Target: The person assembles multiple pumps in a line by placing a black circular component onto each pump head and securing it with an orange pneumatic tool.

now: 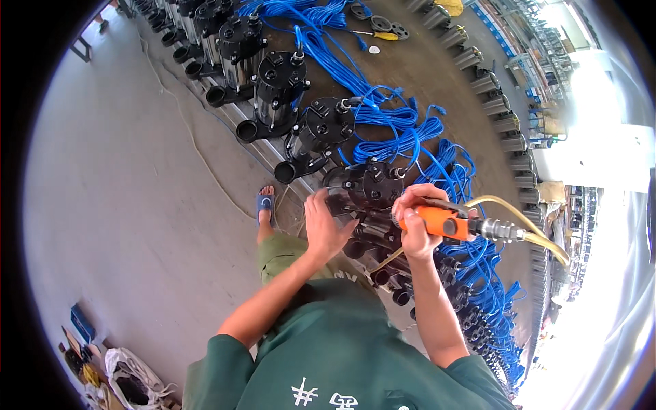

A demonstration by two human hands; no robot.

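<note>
My right hand is wrapped round an orange air-powered tool with a metal hose coupling at its rear end. The tool lies across the top side of a black-topped pump right in front of me; its working tip is hidden behind my fingers. Beside the same pump, my left hand is open, fingers stretched and thumb apart. Whether its fingertips touch the pump body I cannot tell. Another pump stands just beyond, with a black outlet elbow toward the floor side.
More pumps line up away and behind to the right. Coiled blue cables lie along them. A yellow air hose loops from the tool. A yellow-handled screwdriver lies at the far side. Steel cylinders form another row. A white sack sits lower left.
</note>
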